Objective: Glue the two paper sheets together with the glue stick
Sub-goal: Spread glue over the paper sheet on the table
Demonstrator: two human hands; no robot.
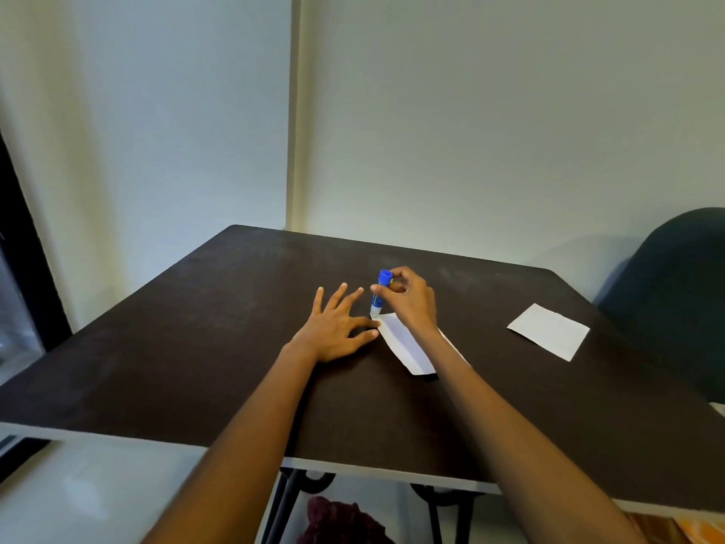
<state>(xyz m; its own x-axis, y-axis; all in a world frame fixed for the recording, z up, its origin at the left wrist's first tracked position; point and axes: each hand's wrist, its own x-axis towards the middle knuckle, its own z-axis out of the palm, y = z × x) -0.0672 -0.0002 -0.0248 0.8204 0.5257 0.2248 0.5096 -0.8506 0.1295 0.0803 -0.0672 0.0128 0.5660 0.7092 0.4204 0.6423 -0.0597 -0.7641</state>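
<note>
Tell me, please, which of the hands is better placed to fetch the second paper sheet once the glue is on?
Probably the left hand: it lies flat, holding nothing. The second sheet lies beyond the right hand, which grips the glue stick on the near sheet.

On the table (196, 347), mid-frame, the left hand (333, 331) lay just left of one paper sheet (404, 343), glue stick (380, 294) at its far corner; second sheet (549, 331) well right.

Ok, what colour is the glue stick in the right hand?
Blue body with a whitish tip, held in the right hand; the glue stick shows in the head view.
</note>
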